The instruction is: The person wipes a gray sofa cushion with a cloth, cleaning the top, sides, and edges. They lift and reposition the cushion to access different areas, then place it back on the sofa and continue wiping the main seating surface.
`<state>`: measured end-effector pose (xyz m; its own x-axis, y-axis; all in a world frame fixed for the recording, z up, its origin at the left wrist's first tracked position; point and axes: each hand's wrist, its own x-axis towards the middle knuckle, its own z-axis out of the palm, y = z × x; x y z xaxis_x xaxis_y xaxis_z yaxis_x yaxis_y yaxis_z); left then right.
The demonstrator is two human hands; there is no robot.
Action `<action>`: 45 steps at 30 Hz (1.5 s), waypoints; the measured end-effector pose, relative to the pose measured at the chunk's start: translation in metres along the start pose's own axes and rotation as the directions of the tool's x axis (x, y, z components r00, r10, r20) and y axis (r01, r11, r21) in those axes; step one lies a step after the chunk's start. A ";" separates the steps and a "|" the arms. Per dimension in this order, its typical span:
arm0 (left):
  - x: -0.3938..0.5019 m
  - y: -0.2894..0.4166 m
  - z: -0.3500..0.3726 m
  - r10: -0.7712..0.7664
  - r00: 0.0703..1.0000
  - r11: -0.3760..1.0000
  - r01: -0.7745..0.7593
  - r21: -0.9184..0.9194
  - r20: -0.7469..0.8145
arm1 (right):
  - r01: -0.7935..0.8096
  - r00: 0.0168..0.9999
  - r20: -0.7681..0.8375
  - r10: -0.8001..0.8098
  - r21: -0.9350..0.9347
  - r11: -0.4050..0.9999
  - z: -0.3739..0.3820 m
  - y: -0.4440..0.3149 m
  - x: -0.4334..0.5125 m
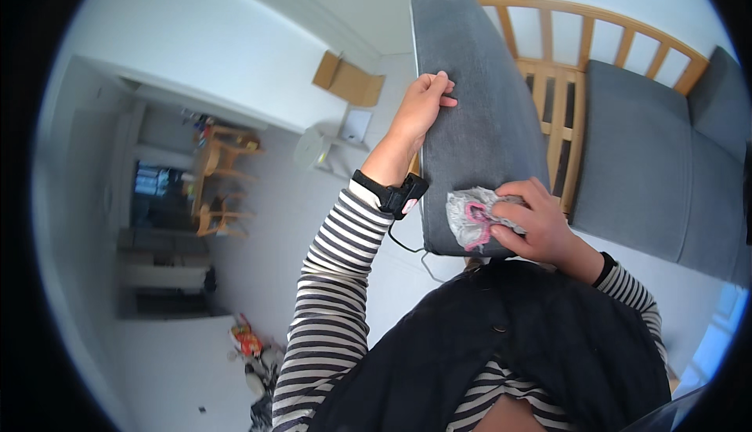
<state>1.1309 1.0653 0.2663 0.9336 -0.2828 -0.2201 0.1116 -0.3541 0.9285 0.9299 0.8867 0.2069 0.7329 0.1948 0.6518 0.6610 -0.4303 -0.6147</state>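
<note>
A long grey upholstered sofa cushion [473,120] stretches out before me, its near end close to my body. My right hand [537,220] grips a crumpled greyish-white cloth [463,213] with pink trim, pressed against the near part of the cushion. Farther along, my left hand [427,100] is at the cushion's left side with its fingers curled in. I see nothing held in it, though its palm side is hidden. A black band with a small device [402,196] is strapped around my left wrist.
To the right stands a wooden sofa frame [549,18] with exposed slats [555,103] and another grey seat cushion [631,156]. An opened cardboard box [349,82] and a round pale stool [311,149] are to the left. Farther off are wooden chairs [220,159] and a colourful bag [245,340].
</note>
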 end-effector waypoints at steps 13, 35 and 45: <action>-0.153 -0.071 0.022 0.348 0.855 0.673 0.057 0.737 -0.383 | 0.152 0.988 -0.024 -0.155 0.390 0.908 0.030 0.036 -0.001; -0.155 -0.068 0.055 0.525 0.804 0.470 0.000 0.883 -0.279 | -0.022 0.990 -0.141 0.022 0.001 1.000 0.046 0.096 0.031; -0.147 -0.006 0.107 0.313 0.919 0.130 0.209 0.969 -0.240 | 0.192 0.974 -0.155 -0.167 0.160 0.968 0.004 0.119 0.069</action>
<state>0.9569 1.0136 0.2613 0.9745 -0.1570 0.1600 -0.1208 -0.9690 -0.2155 1.0600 0.8525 0.1771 0.5780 0.1251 0.8064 0.8065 -0.2382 -0.5411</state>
